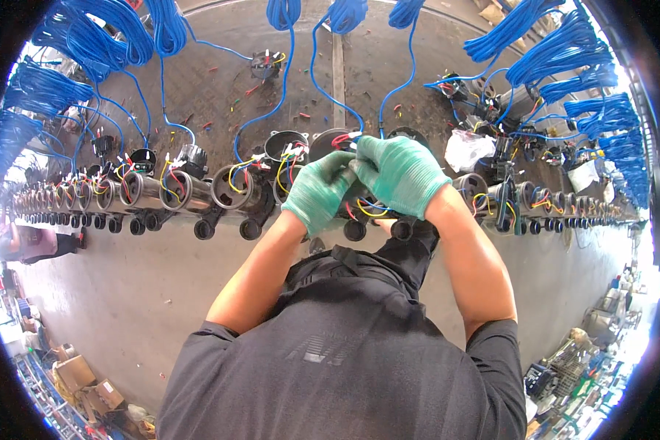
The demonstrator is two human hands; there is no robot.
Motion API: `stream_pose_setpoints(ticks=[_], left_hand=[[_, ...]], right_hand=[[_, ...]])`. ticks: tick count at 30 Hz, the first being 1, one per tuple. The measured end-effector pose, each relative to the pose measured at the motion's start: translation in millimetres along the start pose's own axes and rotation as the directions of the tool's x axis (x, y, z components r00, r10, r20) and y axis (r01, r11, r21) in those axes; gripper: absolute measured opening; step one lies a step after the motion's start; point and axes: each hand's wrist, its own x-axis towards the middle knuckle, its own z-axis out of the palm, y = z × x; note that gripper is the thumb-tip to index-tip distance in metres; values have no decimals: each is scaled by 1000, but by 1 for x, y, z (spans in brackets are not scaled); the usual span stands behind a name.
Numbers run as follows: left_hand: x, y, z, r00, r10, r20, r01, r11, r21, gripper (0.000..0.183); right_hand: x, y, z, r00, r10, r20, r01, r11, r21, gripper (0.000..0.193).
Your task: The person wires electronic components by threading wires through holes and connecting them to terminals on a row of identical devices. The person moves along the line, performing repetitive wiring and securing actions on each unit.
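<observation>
My left hand (317,192) and my right hand (403,174), both in green knit gloves, meet fingertip to fingertip above the row of metal motor housings. Their fingers are closed in a pinch. What lies between the fingertips is mostly hidden. Thin red wires (340,139) with white ends come out right beside them, near the end of a blue cable (354,111). Left of my left hand, several coloured wires with white connectors (295,152) stick up from a housing. Below my right hand, yellow and blue wires (372,208) show at another housing.
Dark cylindrical housings (236,188) line the bench's near edge to both sides. Coiled blue cables (166,28) hang along the far side. A white plastic bag (468,150) lies right of my hands. Small wire scraps litter the dark bench top (220,88). Cardboard boxes (75,372) stand behind me, left.
</observation>
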Motion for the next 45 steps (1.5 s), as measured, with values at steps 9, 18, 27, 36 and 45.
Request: stream_pose_setpoints(ticks=[9,18,27,36,45], left_hand=[[9,-17,11,911,380,158,-403,750,525,18],[24,-24,-6,836,549,2,-506,769,391,13],[14,-13,4,911,404,77,-395,805,444,16],[13,-14,1,916,397,54,-357,749,558,16],[24,-38,5,884,465,42,-435,788,436,15]], right_hand=[[-19,43,3,946,102,308,-248,839,485,29],[-74,76,-24,944,330,-11,-172,520,837,16],[-43,38,32,855,-188,-482,249,966,65,44],[-55,51,18,905,239,-353,3,825,565,13],[-79,71,56,992,-74,-98,89,982,164,41]])
